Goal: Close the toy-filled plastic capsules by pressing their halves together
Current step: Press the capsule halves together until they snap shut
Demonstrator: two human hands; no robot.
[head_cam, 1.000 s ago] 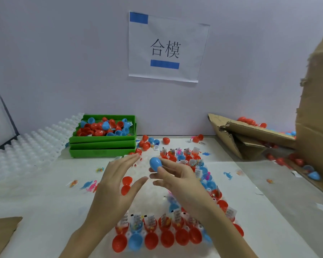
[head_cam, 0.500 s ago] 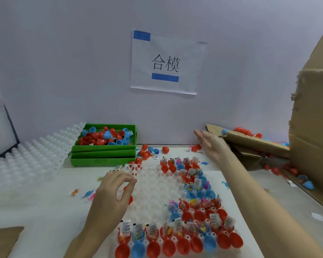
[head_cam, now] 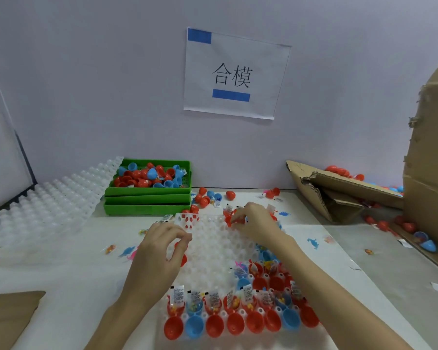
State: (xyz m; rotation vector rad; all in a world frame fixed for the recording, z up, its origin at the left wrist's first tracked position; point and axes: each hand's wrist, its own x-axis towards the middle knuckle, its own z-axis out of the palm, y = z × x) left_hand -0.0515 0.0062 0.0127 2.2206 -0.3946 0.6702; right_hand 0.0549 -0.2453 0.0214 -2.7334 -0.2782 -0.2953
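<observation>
At the far left I see a stack of empty white bubble trays (head_cam: 48,208) leaning toward the wall, and just right of it a pile of green bins (head_cam: 147,198), the top one heaped with loose red and blue capsule halves. In front of me sits the clear dimpled tray (head_cam: 213,246) on the white tabletop (head_cam: 61,269). My left hand (head_cam: 159,251) hovers over the tray's left edge with its fingers curled inward, thumb and forefinger close together; a red capsule piece (head_cam: 183,258) shows just beneath them, but I cannot tell whether the fingers actually grip it. Along the tray's near edge stands a row of open red and blue capsules (head_cam: 235,322), their filled halves stuffed with toys and folded paper slips, their empty halves hinged toward me. Further right, my right hand (head_cam: 253,223) reaches to the tray's far side, fingers bent down and pinching a red capsule (head_cam: 234,221) there. Above, a paper sign (head_cam: 235,74) with blue tape hangs on the wall. At the right lies torn cardboard (head_cam: 339,188), with more capsules scattered around it.
</observation>
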